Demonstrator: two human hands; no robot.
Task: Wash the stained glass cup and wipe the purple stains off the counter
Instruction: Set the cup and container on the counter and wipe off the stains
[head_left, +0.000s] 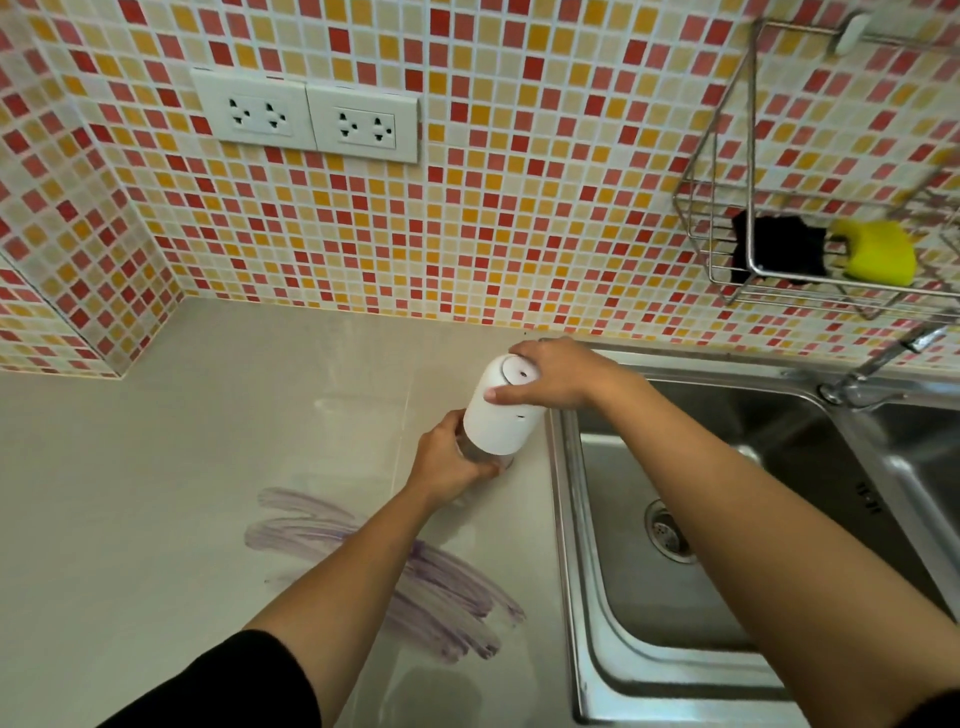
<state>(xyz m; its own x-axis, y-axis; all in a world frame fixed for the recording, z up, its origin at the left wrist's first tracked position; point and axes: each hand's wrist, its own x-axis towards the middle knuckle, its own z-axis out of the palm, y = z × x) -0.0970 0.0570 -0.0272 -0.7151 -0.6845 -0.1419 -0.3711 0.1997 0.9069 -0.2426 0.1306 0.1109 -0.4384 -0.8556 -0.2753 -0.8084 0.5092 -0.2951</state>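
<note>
My left hand (447, 457) clamped round clear base, right hand (550, 374) clamped over white dispenser (498, 410) top, at worktop's sink-side edge. Cup not visible. Purple stains (384, 566) near front edge. Risk: dispenser tips, sleeve smears stains.

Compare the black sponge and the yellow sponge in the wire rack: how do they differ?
The black sponge sits left in the steel wire rack; the yellow sponge sits right. The black one looks ragged-edged, the yellow one smooth and curved. Both rest on the rack's floor above the sink, untouched by either hand.
</note>
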